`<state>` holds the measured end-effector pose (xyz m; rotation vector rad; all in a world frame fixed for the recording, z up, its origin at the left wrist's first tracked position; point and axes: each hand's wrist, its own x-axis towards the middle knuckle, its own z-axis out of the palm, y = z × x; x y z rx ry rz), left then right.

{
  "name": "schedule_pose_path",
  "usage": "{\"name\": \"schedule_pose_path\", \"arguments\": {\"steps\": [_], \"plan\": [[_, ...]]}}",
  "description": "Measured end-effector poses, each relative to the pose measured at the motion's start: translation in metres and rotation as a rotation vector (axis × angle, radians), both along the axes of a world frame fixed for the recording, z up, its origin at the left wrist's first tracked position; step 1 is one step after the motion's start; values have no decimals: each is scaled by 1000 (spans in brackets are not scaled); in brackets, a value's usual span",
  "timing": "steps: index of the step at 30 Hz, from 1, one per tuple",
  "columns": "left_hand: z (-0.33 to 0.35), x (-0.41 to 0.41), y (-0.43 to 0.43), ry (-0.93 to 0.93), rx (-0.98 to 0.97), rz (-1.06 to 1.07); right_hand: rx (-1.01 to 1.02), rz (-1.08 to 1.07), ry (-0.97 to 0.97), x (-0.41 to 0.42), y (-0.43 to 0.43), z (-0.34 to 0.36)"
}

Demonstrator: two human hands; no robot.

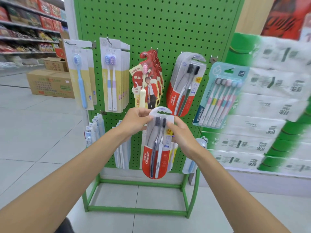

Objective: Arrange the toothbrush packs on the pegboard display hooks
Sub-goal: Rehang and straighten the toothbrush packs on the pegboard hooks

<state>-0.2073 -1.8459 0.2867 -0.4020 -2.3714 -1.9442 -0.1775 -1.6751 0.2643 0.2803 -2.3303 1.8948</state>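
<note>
A tall green metal pegboard stand full of little holes stands on the pale tiled floor. To its right is a big stack of white and green paper packs. To its left, far back, sit brown cardboard boxes.

Packs hang in a row on the board's hooks. One is a light blue pack with five toothbrushes. Next to it is a bunch of red and clear Colgate packs. Further left hang red packs with a pink-headed brush and yellow and white packs.

One more red and clear Colgate pack with two toothbrushes is held upright in the air in front of the board. It sits below that row and is on no hook.

The left hand pinches its top left corner. The right hand curls its fingers round the right edge.
</note>
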Motion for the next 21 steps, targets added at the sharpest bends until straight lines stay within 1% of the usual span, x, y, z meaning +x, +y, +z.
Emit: {"name": "schedule_pose_path", "arguments": {"steps": [4, 7, 10, 12, 14, 17, 19, 21], "plan": [[28, 4, 7, 46, -45, 0, 140, -165, 198, 5, 10, 16], [50, 0, 14, 140, -115, 77, 238, -307, 337, 2, 18, 41], [77, -5, 20, 216, -144, 156, 283, -388, 489, -4, 26, 79], [96, -8, 24, 259, -183, 187, 341, -442, 597, -10, 35, 111], [114, -11, 28, 316, -221, 216, 425, -482, 656, -21, 44, 145], [135, -18, 31, 376, -248, 256, 654, -509, 593, -40, 56, 192], [145, -24, 32, 385, -243, 276, 791, -421, 453, -48, 60, 215], [153, -30, 34, 404, -250, 291, 884, -282, 293, -56, 64, 228]]}}
